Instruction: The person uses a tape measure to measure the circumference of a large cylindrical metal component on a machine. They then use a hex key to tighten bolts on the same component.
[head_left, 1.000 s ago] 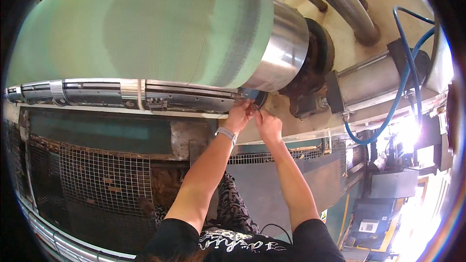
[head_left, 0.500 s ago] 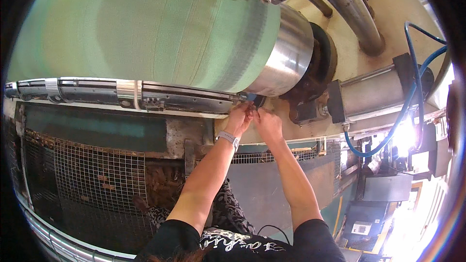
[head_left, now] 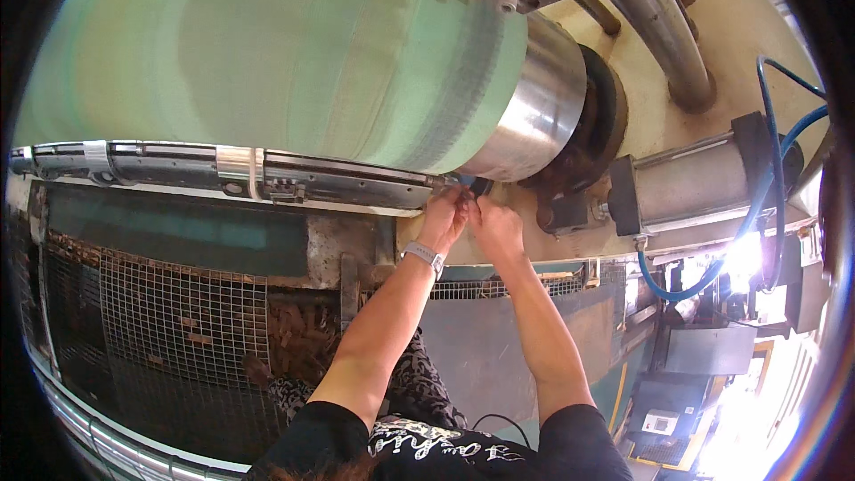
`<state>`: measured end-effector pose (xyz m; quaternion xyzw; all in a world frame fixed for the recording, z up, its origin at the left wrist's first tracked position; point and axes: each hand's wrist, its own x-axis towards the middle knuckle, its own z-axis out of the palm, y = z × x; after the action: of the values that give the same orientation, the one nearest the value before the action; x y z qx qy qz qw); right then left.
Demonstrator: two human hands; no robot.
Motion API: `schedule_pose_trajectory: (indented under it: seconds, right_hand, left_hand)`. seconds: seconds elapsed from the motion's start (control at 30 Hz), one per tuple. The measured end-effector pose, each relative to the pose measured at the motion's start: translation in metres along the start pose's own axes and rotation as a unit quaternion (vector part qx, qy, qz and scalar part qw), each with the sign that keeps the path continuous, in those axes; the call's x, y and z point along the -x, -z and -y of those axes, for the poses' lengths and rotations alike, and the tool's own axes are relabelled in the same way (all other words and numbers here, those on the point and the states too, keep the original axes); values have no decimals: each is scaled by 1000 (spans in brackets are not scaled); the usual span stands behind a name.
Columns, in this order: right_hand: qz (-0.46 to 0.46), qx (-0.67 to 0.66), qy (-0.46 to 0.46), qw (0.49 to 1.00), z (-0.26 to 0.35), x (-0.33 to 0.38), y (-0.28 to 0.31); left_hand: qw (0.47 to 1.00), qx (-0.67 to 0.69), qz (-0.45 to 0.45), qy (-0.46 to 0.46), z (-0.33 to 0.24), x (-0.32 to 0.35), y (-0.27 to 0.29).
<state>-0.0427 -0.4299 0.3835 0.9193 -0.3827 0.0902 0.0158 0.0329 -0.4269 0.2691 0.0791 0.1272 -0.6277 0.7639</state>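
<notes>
Both of my hands meet at the right end of a long metal rail (head_left: 347, 180), just below a big roller covered in green cloth (head_left: 267, 62). My left hand (head_left: 443, 218), with a watch on its wrist, has its fingers closed near the rail's end. Close against it, my right hand (head_left: 497, 226) is closed too, thumb and fingers pinched together. Something small and bluish shows at the fingertips, but the fingers hide its kind. The roller's bare steel end (head_left: 534, 107) lies just above and to the right of my hands.
A pneumatic cylinder (head_left: 686, 183) with a blue hose (head_left: 681, 289) is mounted at the right on the cream machine frame (head_left: 730, 44). Below left is a wire mesh grating (head_left: 183, 312) beside brown scraps (head_left: 303, 330). A grey panel (head_left: 481, 338) stands beneath my hands.
The roller's steel end and the cylinder sit slightly farther right in view. My hands stay together at the rail's end, fingers still closed, and less of the bluish thing shows.
</notes>
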Motion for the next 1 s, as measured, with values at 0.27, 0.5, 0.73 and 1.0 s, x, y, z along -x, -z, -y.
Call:
schedule_pose_trajectory:
  seconds: [0.27, 0.5, 0.73, 1.0]
  right_hand:
    - [1, -24, -15, 1000, 5, 1, -1]
    - [124, -546, -333, 759, -6, -3, -18]
    - [13, -294, -74, 953, -2, 5, -6]
    - [60, -377, -247, 890, -23, 2, -26]
  left_hand:
    - [1000, 0, -2, 11, -1, 2, 5]
    - [999, -8, 3, 40, -6, -4, 4]
    - [995, -90, -9, 50, -15, -13, 4]
    - [996, -71, -36, 38, -14, -7, 2]
